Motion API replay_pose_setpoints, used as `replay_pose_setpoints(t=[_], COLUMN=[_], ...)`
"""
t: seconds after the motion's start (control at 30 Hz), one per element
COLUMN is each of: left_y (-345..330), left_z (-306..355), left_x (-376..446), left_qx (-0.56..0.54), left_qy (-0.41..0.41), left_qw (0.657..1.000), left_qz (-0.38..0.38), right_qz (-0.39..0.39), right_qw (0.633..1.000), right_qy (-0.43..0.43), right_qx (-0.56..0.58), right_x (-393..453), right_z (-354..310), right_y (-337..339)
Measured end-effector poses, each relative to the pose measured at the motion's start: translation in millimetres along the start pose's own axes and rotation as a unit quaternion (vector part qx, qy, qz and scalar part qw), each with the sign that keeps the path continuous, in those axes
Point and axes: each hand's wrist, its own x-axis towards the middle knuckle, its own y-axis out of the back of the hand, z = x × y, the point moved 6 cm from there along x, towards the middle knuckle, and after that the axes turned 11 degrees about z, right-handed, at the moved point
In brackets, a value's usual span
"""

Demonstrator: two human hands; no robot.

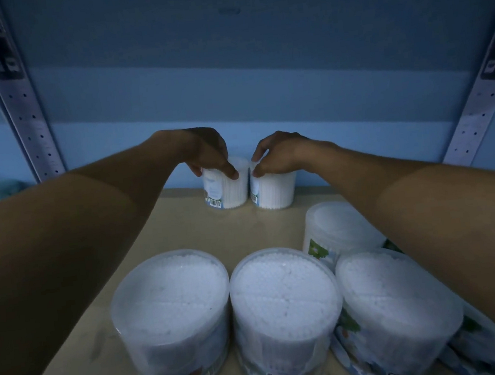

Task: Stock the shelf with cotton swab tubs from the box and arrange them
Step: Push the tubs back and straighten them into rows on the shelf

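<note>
We see bare shelf board [183, 234] stretching from under our left forearm toward the back wall [260, 93], with open room to the left of our left hand [210, 153] as far as the perforated upright [27, 120]; to the right of our right hand [279, 153] the back edge of the board also runs bare toward the other upright [477, 105]. Both hands reach to the rear of the shelf. Our left hand curls over the top of the left rear tub [226, 186], thumb pressed on its front rim. Our right hand grips the right rear tub [274, 189] the same way, fingers bent over its lid. The two tubs stand upright, touching or nearly so, close against the back wall. Nearer us, below both forearms, three front tubs [283, 300] stand in a row at the shelf's front edge, and a fourth tub [337, 229] sits just behind them under our right forearm.
</note>
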Motion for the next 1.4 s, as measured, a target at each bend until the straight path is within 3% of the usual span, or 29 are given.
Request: replay_pose_setpoints(t=[0.37, 0.7, 1.1, 1.23, 1.4], left_y=[15, 24, 28, 31, 32], left_z=[-13, -21, -22, -15, -11], left_x=[-49, -94, -117, -114, -112], left_qx=[0.003, 0.023, 0.073, 0.101, 0.094], left_qy=[0.051, 0.072, 0.075, 0.05, 0.011], left_qw=[0.998, 0.997, 0.994, 0.993, 0.993], left_qz=[-0.027, -0.033, -0.034, -0.043, -0.074], right_qz=[-0.029, -0.142, -0.219, -0.179, -0.14], right_qw=[0.999, 0.984, 0.967, 0.978, 0.989], right_qy=[0.036, 0.069, 0.093, 0.074, 0.043], right_qx=[0.03, 0.078, 0.091, 0.08, -0.023], right_x=[-26, -48, -67, -61, -52], right_z=[-26, -38, -47, -52, -53], right_y=[5, 10, 9, 20, 22])
